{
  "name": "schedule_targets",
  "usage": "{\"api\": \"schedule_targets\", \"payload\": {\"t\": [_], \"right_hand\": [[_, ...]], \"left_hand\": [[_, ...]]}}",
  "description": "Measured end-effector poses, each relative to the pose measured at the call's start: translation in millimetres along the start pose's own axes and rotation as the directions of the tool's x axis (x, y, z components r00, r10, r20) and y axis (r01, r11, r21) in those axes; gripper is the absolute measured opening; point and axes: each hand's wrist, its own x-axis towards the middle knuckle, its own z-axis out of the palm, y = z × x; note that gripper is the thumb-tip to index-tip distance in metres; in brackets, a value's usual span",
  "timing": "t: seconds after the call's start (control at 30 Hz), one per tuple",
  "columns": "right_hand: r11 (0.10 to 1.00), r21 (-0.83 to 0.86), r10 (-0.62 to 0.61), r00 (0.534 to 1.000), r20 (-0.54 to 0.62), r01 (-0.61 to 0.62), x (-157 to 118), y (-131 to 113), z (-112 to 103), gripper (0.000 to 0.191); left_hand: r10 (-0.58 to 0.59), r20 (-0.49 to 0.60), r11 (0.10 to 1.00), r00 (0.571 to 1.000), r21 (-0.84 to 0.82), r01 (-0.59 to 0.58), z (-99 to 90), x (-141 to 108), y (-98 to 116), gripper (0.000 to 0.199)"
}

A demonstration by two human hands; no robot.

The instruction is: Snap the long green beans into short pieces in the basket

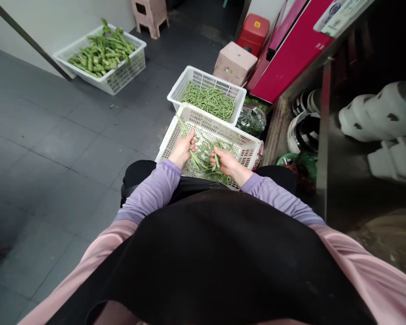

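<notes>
My left hand (185, 149) is closed around a few long green beans (194, 159) that stick out above and below the fist. Closed too, my right hand (223, 160) pinches a green bean (217, 160) between thumb and fingers. Both hands are over the near white plastic basket (246, 141), with a small gap between them. Loose long green beans (206, 145) lie on the bottom of this basket, partly hidden by my hands. Just behind it, a second white basket (177, 92) holds many short pieces of green bean (209, 101).
At the far left, a white basket (128, 74) of thick green stalks (103, 52) stands on the tiled floor (71, 140). Pinkish stools (235, 63) and a red stool (255, 30) are behind. A plastic bag of greens (252, 119) and a metal shelf with bowls (306, 131) flank the right side.
</notes>
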Motion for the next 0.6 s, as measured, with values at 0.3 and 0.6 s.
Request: {"api": "schedule_targets", "payload": {"t": [0.3,0.6], "right_hand": [[0.949,-0.294,0.171,0.971,0.168,-0.116,-10.3,10.7,-30.1,0.033],[0.993,-0.069,-0.090,0.995,0.052,0.094,-17.0,7.1,-22.9,0.042]], "left_hand": [[-0.034,0.257,0.978,0.966,-0.193,0.086,5.0,-21.8,31.1,0.015],[0.107,0.172,0.988,0.979,-0.130,-0.085,5.1,-18.6,20.4,0.016]]}}
